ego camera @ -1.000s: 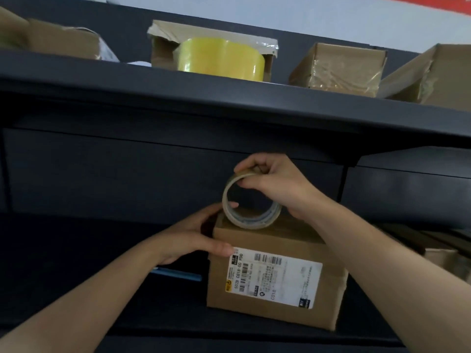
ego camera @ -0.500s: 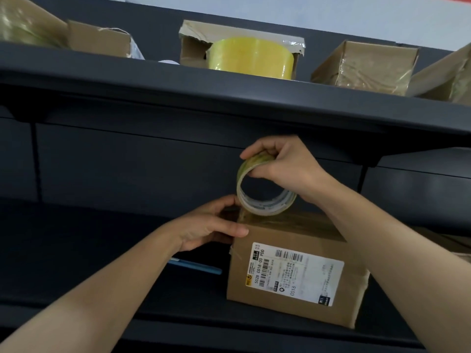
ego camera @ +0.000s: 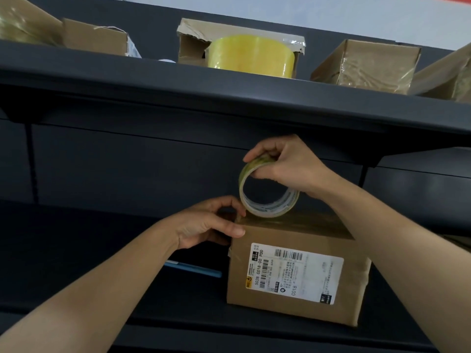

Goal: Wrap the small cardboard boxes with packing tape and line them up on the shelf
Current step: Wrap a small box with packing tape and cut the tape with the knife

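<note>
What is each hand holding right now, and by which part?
The right hand grips the tape roll by its upper rim. The left hand holds the box at its upper left corner, thumb on the front face.

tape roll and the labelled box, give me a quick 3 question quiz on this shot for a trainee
1. True or false: the right hand grips the tape roll at its top.
2. The left hand pinches: A the top left corner of the labelled box; B scissors; C a marker.
3. Fill in: the big yellow roll sits on the ___ shelf.
Key: 1 true; 2 A; 3 upper.
</note>
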